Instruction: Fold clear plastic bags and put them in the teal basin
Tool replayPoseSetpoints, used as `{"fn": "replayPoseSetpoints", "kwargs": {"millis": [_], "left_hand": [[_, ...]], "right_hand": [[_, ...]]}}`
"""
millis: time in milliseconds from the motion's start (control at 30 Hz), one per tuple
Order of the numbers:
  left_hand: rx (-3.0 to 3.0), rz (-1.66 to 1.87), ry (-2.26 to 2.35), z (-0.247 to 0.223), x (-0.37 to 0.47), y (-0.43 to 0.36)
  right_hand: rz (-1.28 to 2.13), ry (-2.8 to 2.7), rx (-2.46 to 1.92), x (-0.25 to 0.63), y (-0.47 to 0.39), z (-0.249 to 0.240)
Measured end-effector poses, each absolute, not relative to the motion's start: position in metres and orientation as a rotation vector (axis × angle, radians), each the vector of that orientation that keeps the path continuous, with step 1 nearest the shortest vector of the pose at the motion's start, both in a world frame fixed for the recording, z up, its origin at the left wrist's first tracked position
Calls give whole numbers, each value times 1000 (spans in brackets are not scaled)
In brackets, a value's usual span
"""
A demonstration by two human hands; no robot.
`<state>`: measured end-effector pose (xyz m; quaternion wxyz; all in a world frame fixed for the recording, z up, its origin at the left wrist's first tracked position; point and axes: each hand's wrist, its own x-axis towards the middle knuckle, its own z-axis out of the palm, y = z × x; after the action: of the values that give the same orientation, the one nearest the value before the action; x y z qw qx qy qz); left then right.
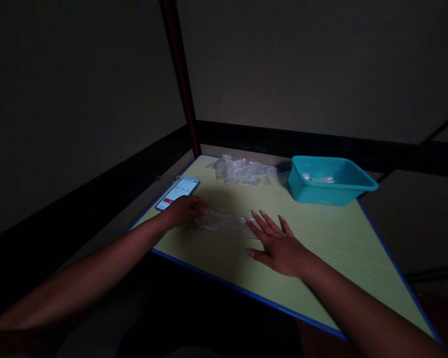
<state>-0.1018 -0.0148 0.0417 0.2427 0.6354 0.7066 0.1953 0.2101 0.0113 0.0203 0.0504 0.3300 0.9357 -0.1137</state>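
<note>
A clear plastic bag (226,223) lies stretched flat across the pale yellow-green table (216,258). Its left end is pinched in the closed fingers of my left hand (184,210). On its right end rests my right hand (278,243), palm down with the fingers spread. The bag is thin and see-through, so its exact outline is hard to make out. Just behind my left hand is a phone (182,188) with a lit screen, partly covered by that hand.
At the back of the table lies a heap of clear plastic bags (242,170). A turquoise basin (317,194) stands at the back right with some clear plastic inside. Dark walls (302,64) meet behind the table, and blue edging (246,291) runs along its front.
</note>
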Motion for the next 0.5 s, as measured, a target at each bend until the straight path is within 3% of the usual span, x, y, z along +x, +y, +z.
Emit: {"fn": "replayPoseSetpoints", "kwargs": {"millis": [500], "left_hand": [[1881,290,2022,42,-95,-31]], "right_hand": [[-370,2847,1010,210,12,21]]}}
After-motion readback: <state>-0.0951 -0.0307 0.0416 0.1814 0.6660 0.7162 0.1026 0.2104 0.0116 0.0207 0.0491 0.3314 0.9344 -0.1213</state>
